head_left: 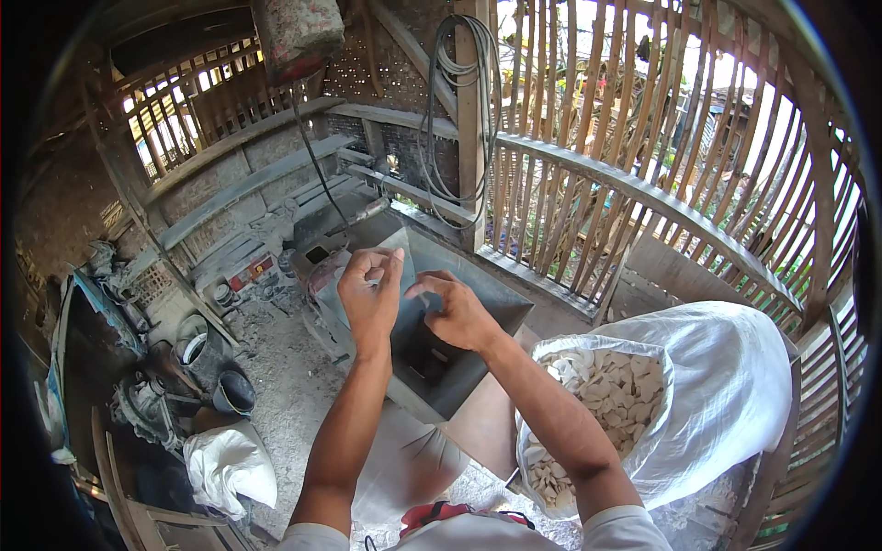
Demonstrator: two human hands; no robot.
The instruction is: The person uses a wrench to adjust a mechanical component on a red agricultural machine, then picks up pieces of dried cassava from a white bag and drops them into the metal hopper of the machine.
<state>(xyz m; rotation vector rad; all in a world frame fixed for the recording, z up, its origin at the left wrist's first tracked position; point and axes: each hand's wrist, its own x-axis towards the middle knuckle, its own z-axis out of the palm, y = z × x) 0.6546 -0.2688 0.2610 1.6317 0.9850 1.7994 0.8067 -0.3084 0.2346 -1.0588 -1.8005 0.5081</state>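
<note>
My left hand (370, 298) is raised over a grey sheet-metal hopper (491, 342), its fingers curled in against the thumb. Whatever may lie between those fingers is hidden. Close beside it, my right hand (457, 314) hangs over the hopper's mouth with bent fingers. A gap shows between its thumb and index finger, and I see nothing held there. Neither hand appears to touch the hopper's rim. Below them the hopper narrows to a dark bottom. To the right, a big white woven sack (726, 367) lies open, full of pale dried chips (620, 390).
A dark bucket (234, 393) and a crumpled white sack (230, 464) stand on the dusty floor at left. Coiled grey hose (441, 119) hangs from a post behind the hopper. A slatted wooden wall (634, 156) closes the right side. A dark cable (317, 165) hangs near the machine.
</note>
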